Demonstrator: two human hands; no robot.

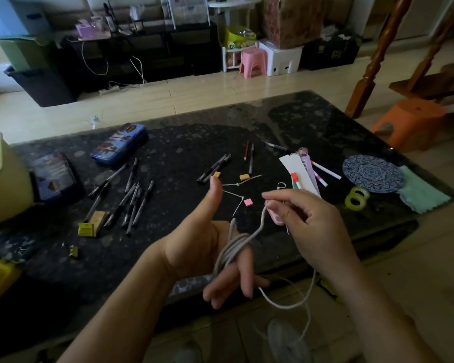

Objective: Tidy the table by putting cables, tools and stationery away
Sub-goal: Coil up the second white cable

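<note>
Grey cable [233, 246] coils round the loose-fingered left hand [199, 247]; the right hand [315, 226] pinches its smooth pink plug [275, 215].

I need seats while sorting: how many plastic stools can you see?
2. The pink stool stands across the room beside a white bin; the orange stool stands right of the table. Others may be hidden.

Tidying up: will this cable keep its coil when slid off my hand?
Probably floppy: the cable sags in a loose curve below. Its loops round your left hand lie unevenly, so they'd likely loosen. It looks thin, so probably light.
</note>
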